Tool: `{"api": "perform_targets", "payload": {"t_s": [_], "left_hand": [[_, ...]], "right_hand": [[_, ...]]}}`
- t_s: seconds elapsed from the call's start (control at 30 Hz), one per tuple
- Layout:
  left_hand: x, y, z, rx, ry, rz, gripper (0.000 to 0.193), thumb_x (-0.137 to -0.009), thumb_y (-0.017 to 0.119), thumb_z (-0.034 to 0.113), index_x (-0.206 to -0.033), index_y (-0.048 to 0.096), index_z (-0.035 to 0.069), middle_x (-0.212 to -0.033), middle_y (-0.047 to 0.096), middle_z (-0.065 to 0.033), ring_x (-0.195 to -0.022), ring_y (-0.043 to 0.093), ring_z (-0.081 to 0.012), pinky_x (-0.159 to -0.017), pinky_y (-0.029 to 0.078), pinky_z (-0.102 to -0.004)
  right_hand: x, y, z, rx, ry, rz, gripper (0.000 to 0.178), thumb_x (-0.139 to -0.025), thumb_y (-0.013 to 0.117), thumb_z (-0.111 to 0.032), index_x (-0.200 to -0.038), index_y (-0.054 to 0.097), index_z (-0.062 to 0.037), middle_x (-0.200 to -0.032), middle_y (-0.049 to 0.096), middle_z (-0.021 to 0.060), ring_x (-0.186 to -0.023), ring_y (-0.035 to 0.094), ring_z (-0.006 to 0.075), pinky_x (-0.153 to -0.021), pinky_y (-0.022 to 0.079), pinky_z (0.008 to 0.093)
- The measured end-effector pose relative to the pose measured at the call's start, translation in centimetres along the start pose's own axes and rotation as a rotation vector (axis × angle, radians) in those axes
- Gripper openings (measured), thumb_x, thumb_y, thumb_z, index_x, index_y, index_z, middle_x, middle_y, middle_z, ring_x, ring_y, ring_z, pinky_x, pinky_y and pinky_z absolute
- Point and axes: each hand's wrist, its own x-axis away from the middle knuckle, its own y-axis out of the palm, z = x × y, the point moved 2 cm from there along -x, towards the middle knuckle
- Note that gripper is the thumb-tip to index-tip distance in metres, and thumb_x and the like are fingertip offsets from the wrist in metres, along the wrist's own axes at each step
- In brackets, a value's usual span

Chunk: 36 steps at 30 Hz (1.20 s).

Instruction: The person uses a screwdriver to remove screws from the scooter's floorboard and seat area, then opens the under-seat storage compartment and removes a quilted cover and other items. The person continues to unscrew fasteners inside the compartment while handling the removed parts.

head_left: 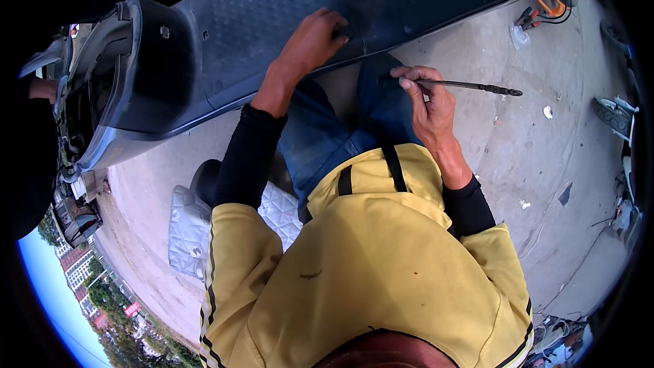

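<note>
The dark plastic footboard (252, 13) of a scooter crosses the upper part of the view, its surface patterned. My left hand (315, 41) rests on it near the edge closest to me. Its fingers are curled, and whatever they hold, if anything, is hidden. Above my right thigh, my right hand (434, 105) is closed on a thin dark rod-shaped tool (470, 85). The tool points to the right and has a knobbed, ridged end. A pinch of thumb and fingers holds its other end, whose tip I cannot make out.
At the far left, the scooter's front panel (109, 88) is opened up, with another person's hand (42, 89) beside it. A quilted silver pad (187, 225) lies by my left leg. Orange-and-black tools (550, 1) and a shoe (613, 117) are on the right.
</note>
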Motion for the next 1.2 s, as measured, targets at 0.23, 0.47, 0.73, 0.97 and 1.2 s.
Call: {"api": "perform_targets", "payload": {"t_s": [0.23,0.47,0.73,0.97,1.2], "left_hand": [[-0.4,0.1,-0.1,0.077,-0.030,0.002,0.028,-0.087,0.079,0.002,-0.114,0.073,-0.002,-0.111,0.072,-0.0199,-0.102,0.072,-0.0398,-0.089,0.058,-0.0472],[-0.3,0.3,-1.0,0.187,-0.115,0.032,0.025,-0.087,0.078,0.001,-0.112,0.075,0.000,-0.102,0.076,-0.0195,-0.096,0.075,-0.0360,-0.085,0.059,-0.0448],[-0.7,0.2,-1.6,0.248,-0.195,-0.002,0.019,-0.093,0.073,0.005,-0.111,0.078,0.001,-0.097,0.079,-0.0161,-0.092,0.077,-0.0266,-0.084,0.058,-0.0390],[-1.3,-0.1,-2.4,0.246,-0.168,-0.010,0.019,-0.093,0.071,0.005,-0.110,0.078,0.001,-0.096,0.079,-0.0162,-0.093,0.076,-0.0260,-0.084,0.057,-0.0390],[-1.6,-0.4,-1.3,0.277,-0.144,-0.003,0.024,-0.089,0.062,-0.003,-0.105,0.080,-0.001,-0.094,0.078,-0.0206,-0.091,0.077,-0.0359,-0.084,0.059,-0.0447]], "right_hand": [[-0.6,-0.2,-0.5,-0.028,-0.002,0.029,0.009,-0.101,0.065,0.006,-0.107,0.060,0.0022,-0.105,0.076,0.0139,-0.086,0.076,0.0237,-0.078,0.060,0.0314],[-1.0,-0.6,-0.4,-0.015,0.008,0.034,0.010,-0.102,0.065,0.005,-0.110,0.060,0.0007,-0.103,0.077,0.0126,-0.082,0.073,0.0194,-0.076,0.058,0.0293],[-0.9,-0.4,-0.2,-0.014,0.023,0.032,0.013,-0.103,0.065,0.003,-0.114,0.059,-0.0009,-0.104,0.078,0.0124,-0.084,0.073,0.0176,-0.074,0.057,0.0274],[-0.7,-0.6,0.8,-0.054,0.051,0.041,0.013,-0.104,0.065,0.001,-0.115,0.059,-0.0015,-0.106,0.078,0.0124,-0.088,0.073,0.0166,-0.078,0.056,0.0266],[-0.8,-0.5,0.9,-0.017,0.055,0.021,0.013,-0.104,0.065,0.002,-0.115,0.058,-0.0011,-0.105,0.078,0.0130,-0.085,0.071,0.0159,-0.075,0.056,0.0266]]}}
